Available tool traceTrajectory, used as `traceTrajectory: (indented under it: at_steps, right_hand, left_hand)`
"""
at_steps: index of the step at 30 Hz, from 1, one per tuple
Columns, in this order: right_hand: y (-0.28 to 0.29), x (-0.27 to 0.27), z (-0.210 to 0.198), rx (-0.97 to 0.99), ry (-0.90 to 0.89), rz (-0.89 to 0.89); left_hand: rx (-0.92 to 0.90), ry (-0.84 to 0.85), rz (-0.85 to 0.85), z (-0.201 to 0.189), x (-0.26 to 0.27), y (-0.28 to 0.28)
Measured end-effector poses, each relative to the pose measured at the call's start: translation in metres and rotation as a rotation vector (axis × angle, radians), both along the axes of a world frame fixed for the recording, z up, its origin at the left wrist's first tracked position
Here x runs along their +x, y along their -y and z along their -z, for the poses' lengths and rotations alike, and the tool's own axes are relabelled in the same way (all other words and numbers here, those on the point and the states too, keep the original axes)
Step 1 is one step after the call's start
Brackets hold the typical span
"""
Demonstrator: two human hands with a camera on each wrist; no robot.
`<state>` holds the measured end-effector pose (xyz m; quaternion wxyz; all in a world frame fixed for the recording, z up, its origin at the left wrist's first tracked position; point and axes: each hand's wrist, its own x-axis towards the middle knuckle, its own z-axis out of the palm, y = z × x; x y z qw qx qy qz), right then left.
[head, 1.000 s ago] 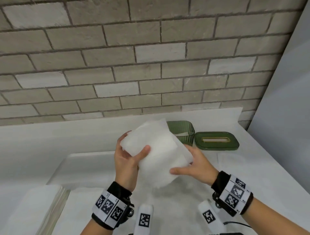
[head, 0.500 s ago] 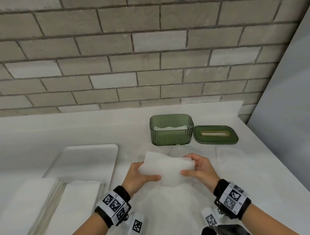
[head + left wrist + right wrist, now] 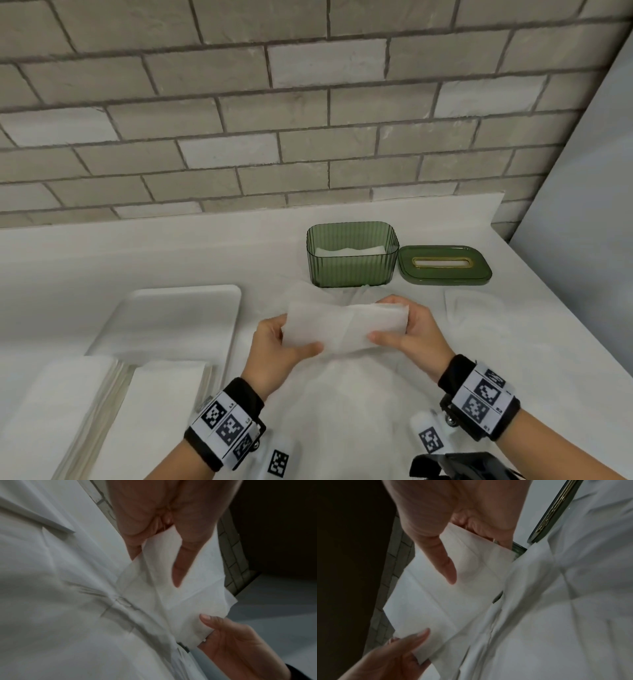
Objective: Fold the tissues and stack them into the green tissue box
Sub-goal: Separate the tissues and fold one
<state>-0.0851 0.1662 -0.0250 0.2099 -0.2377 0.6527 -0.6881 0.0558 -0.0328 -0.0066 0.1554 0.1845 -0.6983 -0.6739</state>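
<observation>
Both hands pinching folded tissue [image 3: 337, 327] by short ends, above table before green tissue box [image 3: 352, 255]: left hand [image 3: 274, 346], right hand [image 3: 412, 330]. Likely light, limp, tear-prone; best gripped gently at ends.

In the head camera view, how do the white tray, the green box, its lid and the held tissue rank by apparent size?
1. White tray, largest.
2. Held tissue and green box: look alike, unranked.
3. Lid, smallest, though it lies flat and farther off.

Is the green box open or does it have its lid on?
Open. The green box has no top on it, and white tissues show inside. Its lid lies flat on the counter just right of it.
</observation>
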Motion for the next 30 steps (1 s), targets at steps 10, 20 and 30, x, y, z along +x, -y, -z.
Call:
traceTrajectory:
  at_steps: [10,20,30]
  right_hand:
    - [-0.008,-0.001,0.018,0.092,0.007,0.02]
    - [0.003,0.012,0.02,0.044,0.201,0.026]
    - [0.003,0.005,0.011,0.003,0.138,-0.02]
  left_hand:
    - [-0.017,-0.097,-0.063,-0.005,0.002,-0.017]
    - [0.06,0.099,-0.054,0.018,-0.008,-0.014]
    - [0.082,0.029,-0.074,0.017,-0.012,-0.009]
